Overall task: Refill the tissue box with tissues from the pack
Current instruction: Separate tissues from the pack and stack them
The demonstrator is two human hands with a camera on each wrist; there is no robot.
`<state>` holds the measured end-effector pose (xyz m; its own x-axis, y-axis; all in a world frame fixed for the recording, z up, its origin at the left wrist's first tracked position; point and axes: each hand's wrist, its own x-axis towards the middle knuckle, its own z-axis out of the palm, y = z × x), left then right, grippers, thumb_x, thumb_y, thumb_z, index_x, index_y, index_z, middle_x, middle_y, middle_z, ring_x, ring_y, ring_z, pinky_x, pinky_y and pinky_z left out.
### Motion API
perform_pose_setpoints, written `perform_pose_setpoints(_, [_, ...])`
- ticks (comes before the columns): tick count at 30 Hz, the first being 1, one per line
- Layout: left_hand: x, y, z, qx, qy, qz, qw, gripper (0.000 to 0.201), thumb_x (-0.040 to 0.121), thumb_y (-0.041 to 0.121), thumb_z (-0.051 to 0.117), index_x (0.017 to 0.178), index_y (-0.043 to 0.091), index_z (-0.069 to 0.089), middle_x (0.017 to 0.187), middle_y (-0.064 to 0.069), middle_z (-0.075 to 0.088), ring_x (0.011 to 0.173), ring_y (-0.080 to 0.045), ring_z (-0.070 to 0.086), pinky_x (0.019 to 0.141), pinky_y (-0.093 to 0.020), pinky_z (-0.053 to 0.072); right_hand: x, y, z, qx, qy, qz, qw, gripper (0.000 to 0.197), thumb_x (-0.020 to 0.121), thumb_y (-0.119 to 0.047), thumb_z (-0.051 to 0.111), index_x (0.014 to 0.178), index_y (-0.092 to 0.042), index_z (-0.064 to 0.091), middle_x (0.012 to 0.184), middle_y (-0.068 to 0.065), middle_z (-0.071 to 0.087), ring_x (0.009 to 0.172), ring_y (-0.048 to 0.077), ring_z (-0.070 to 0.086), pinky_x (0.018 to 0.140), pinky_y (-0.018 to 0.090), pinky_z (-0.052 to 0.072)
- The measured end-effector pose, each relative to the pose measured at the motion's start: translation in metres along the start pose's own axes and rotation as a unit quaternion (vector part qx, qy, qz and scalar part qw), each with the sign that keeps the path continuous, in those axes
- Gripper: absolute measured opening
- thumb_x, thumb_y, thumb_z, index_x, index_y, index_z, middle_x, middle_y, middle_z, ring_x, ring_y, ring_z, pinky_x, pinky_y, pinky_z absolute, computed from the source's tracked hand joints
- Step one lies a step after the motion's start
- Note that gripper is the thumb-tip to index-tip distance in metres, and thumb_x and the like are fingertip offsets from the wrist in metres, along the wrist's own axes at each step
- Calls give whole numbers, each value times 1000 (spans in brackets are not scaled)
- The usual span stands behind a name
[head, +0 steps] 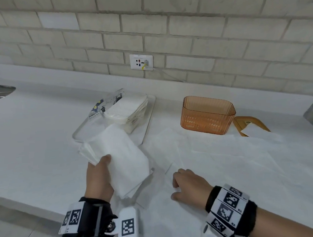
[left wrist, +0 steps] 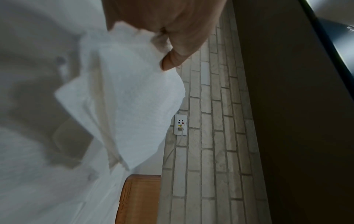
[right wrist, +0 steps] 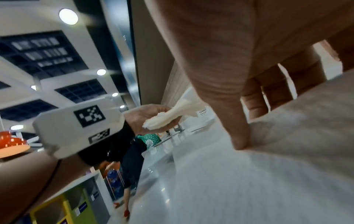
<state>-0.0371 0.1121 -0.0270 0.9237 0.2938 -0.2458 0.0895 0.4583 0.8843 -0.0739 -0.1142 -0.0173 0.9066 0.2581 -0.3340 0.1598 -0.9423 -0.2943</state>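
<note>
Nearest the camera, at about six o'clock, the left hand (head: pixel 99 177) grips a stack of tissues (head: pixel 118 160), thumb on top and fingers curled under the bundle, holding it clear of the white tabletop (head: pixel 35 133). At five o'clock the right hand (head: pixel 188 184) rests on a loose sheet (head: pixel 226 151) spread flat on the tabletop; its fingers are bent and pressing down, and I cannot tell whether they pinch the sheet or merely hold it still.

Toward twelve o'clock a tray (head: pixel 147 124) carries the opened pack (head: pixel 122 109), its wrapper peeled back and more tissues left inside. At two o'clock stands the orange tissue box (head: pixel 208 114), open-topped and, as far as its see-through walls show, holding nothing. Its lid (head: pixel 243 123) lies just beside it on the right, with a sheet showing at its slot.

By my reading the task is about midway: the box is opened and a bundle is out of the pack, but nothing is loaded. Left to do: carry the stack over to two o'clock, seat it in the box, and refit the lid.
</note>
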Motion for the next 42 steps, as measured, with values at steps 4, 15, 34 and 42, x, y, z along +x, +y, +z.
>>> perform_pose_setpoints(4, [-8, -5, -4, -8, 8, -4, 1000, 41, 94, 5, 44, 134, 15, 48, 124, -11, 61, 107, -29, 59, 90, -42, 47, 7, -1, -1, 36, 4, -10, 999, 27, 85, -16, 57, 100, -18, 35, 78, -5, 40, 72, 14, 43, 56, 24, 33])
perform_pose_setpoints(15, [-26, -9, 9, -6, 27, 23, 999, 30, 95, 3, 41, 119, 18, 51, 99, -1, 63, 89, -20, 60, 71, -33, 46, 7, 63, -83, 340, 106, 57, 933, 21, 90, -24, 59, 95, -4, 65, 97, 12, 69, 81, 20, 64, 75, 29, 49])
perform_pose_setpoints(34, [-43, -33, 56, 11, -3, 17, 1000, 34, 93, 2, 41, 122, 14, 52, 105, -8, 63, 94, -28, 60, 77, -37, 48, 60, 90, -54, 142, 109, 272, 946, 64, 88, -11, 58, 138, 2, 20, 134, 17, 47, 122, 29, 49, 95, 32, 43])
perform_pose_setpoints(42, [-42, -42, 70, 27, -13, -3, 1000, 35, 93, 1, 42, 125, 10, 52, 112, -16, 62, 99, -33, 59, 79, -38, 47, 22, 93, -123, 279, 170, 91, 941, 47, 82, -14, 68, 126, -10, 51, 130, 5, 56, 116, 23, 54, 97, 34, 44])
